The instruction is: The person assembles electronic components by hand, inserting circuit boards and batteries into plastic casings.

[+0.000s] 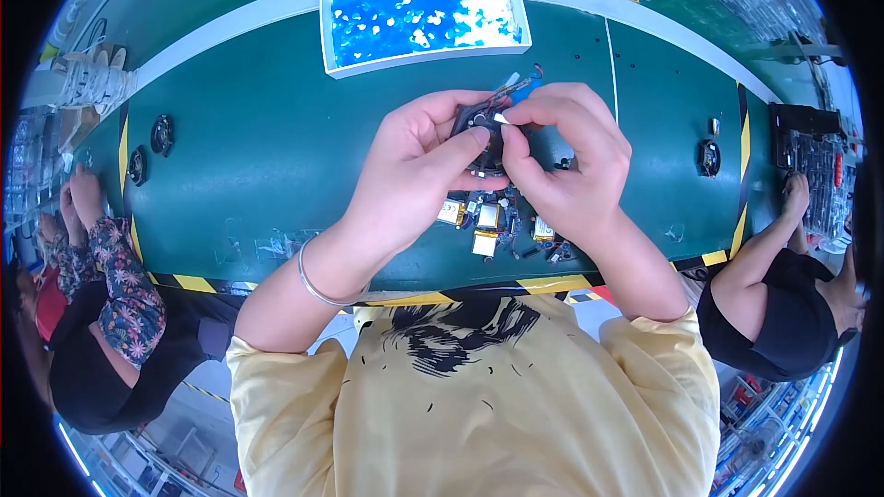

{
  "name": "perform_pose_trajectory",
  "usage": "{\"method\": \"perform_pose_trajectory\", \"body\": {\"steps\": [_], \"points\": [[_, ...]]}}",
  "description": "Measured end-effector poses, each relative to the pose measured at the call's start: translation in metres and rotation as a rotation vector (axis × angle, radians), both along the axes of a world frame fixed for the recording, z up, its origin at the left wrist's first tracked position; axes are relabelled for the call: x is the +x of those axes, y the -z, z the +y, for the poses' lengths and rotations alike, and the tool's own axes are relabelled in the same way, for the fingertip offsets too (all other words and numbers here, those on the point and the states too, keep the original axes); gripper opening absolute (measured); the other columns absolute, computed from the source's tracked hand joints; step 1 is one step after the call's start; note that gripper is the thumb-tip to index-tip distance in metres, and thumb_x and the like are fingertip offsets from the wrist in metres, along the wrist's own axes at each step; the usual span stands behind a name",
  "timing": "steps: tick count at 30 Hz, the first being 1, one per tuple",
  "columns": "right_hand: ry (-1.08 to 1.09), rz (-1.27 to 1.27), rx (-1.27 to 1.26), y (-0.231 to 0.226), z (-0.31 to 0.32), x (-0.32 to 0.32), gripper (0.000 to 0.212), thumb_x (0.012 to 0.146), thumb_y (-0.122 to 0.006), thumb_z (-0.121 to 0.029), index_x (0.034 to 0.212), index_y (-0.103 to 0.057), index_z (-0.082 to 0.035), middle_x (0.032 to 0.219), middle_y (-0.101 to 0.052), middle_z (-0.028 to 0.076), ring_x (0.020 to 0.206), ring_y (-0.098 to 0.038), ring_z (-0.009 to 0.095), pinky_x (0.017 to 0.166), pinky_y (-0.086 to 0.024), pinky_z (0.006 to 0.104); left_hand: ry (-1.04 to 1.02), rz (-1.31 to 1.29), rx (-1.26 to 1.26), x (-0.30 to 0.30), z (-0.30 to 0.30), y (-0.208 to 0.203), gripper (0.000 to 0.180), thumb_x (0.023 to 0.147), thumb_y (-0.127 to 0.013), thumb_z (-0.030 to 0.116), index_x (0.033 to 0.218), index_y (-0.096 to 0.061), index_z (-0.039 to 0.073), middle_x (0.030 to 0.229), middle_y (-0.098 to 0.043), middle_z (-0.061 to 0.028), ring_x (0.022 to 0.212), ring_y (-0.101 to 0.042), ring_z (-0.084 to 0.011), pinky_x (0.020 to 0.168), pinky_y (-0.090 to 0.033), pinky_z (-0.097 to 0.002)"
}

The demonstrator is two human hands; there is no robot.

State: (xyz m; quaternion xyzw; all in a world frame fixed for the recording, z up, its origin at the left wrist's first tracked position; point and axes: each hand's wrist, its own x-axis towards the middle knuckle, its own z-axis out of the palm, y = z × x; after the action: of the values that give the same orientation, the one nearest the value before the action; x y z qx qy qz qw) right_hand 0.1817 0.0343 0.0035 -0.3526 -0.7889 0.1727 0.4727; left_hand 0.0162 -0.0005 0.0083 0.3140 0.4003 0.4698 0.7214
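Observation:
Above the middle of the green bench, my left hand (410,166) is closed around a rounded black electronic housing (488,158), its thumb lying across the face. Thin wires (527,79) stick out from the top of the housing. My right hand (578,152) meets it from the other side, thumb and forefinger pinching a small white piece (500,118) against the housing. What this piece is cannot be made out. Just below both hands lies a cluster of small electronic parts, including silvery battery cells (484,242) and dark bits with wires.
A white box (425,62) of small blue and white pieces stands at the back. Round black units (162,134) lie at left, another (709,157) at right. Yellow-black tape (405,298) edges the bench. Co-workers' arms (120,267) are at both sides.

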Motion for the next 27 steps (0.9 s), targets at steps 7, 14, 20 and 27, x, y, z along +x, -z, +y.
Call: {"method": "perform_pose_trajectory", "body": {"steps": [7,14,20,27], "points": [[0.006,-0.001,0.045,0.002,0.002,-0.003,0.017,0.066,-0.072,0.004,0.081,-0.067,-0.004,0.081,-0.063,0.008,0.073,-0.063,0.022,0.06,-0.052,0.03,-0.018,0.016,0.057,0.001,-0.002,0.002,0.033,0.095,-0.047,-0.001,0.127,-0.051,-0.004,0.113,-0.063,-0.0121,0.1,-0.065,-0.0188,0.08,-0.06,-0.033],[-0.052,0.026,-0.037,0.01,0.002,0.001,0.015,0.068,-0.072,0.004,0.08,-0.068,-0.003,0.083,-0.063,0.009,0.074,-0.064,0.022,0.062,-0.052,0.0293,-0.059,0.122,0.202,0.009,-0.011,0.005,0.035,0.095,-0.048,0.0,0.13,-0.049,-0.004,0.115,-0.062,-0.011,0.1,-0.064,-0.0167,0.082,-0.059,-0.0305],[-0.109,0.053,-0.135,0.003,0.003,0.0,0.012,0.072,-0.071,0.003,0.083,-0.07,-0.002,0.085,-0.064,0.009,0.076,-0.064,0.021,0.066,-0.052,0.029,-0.069,0.04,0.011,0.0,0.0,-0.003,0.03,0.094,-0.049,-0.003,0.123,-0.053,-0.005,0.109,-0.064,-0.0097,0.093,-0.064,-0.0122,0.074,-0.06,-0.0269],[-0.195,0.433,-0.573,-0.003,0.006,0.016,0.01,0.084,-0.062,0.004,0.092,-0.068,0.002,0.091,-0.067,0.008,0.081,-0.062,0.013,0.073,-0.049,0.0249,-0.052,0.033,-0.019,-0.011,0.009,-0.005,0.024,0.091,-0.052,0.008,0.111,-0.059,-0.003,0.099,-0.067,-0.018,0.081,-0.07,-0.0252,0.057,-0.059,-0.0283]]}}
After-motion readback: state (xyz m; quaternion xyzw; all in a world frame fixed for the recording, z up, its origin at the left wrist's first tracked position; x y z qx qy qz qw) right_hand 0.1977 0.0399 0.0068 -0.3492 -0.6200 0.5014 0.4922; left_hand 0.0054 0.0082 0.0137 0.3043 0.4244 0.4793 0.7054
